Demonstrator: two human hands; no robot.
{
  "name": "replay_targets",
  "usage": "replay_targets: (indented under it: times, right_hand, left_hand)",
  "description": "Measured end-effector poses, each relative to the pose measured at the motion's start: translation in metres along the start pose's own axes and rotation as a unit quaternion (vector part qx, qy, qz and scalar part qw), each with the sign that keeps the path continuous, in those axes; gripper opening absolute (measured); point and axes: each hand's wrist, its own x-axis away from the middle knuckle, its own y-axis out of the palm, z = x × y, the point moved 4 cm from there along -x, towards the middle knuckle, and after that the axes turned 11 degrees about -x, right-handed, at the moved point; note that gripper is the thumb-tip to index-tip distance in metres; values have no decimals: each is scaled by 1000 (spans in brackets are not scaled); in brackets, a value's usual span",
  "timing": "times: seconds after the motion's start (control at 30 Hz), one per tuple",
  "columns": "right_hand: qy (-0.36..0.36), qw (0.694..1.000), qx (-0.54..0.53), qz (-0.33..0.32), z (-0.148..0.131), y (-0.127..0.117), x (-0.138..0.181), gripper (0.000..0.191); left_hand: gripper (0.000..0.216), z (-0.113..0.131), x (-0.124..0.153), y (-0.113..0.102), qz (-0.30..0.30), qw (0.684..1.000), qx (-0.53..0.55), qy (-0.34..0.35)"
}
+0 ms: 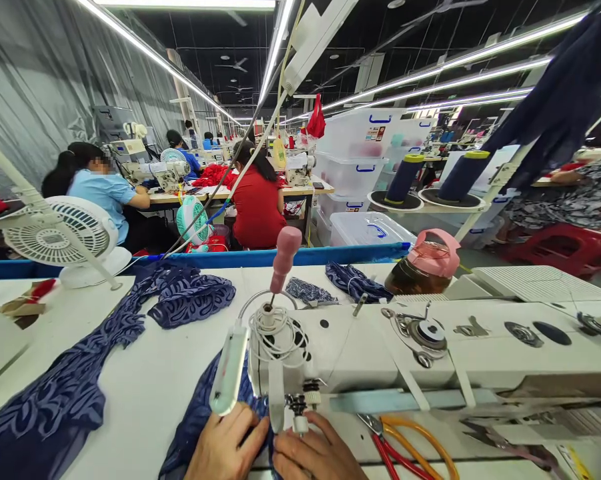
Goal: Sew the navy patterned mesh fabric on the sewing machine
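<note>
My left hand (227, 441) is closed on a navy patterned fabric (193, 417), left of the needle area of a white sewing machine (350, 347). Just right of it, my right hand (315, 452) has its fingers closed on a narrow part of the same fabric, below the presser area. The machine head hides some fingertips and the needle. A small lamp (230, 370) hangs over my left hand. Beside my right hand lie orange-handled scissors (420, 437) and a red-handled cutting tool (387, 457). A pink-handled screwdriver (285, 260) stands upright in the machine's top.
More navy patterned fabric (55, 393) spreads over the table's left side, with bunched pieces (195, 300) behind. A white fan (63, 233) stands at back left. A pink-lidded jug (425, 263) and navy thread cones (405, 179) are behind the machine. Other people sit at machines ahead.
</note>
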Motion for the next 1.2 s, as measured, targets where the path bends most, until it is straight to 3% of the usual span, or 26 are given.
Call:
replay_targets:
  times: [0.07,0.23,0.4,0.57,0.87,1.0,1.2]
  right_hand:
    - [5,1000,1,3,-1,-1,-1,20]
    - [-3,999,-2,34,-1,-2,-7,26]
    - [16,1000,-4,24,1,1,-4,23]
    - [18,998,44,29,3,5,-4,22]
    - [-9,998,19,62,-4,6,-9,20]
    - [8,997,-12,70,-6,12,-2,32]
    - [31,999,-11,42,-5,19,6,28]
  left_hand:
    - [32,1,5,-2,-3,1000,4,-17]
    - [26,2,19,9,-81,996,42,-24]
    - [28,9,13,9,23,1000,-9,-17]
    - [24,5,8,14,-14,999,-28,-17]
    - [25,4,13,8,-56,997,20,-45]
    - [27,11,15,4,-28,997,27,-62]
    - [34,19,23,13,3,998,28,-58]
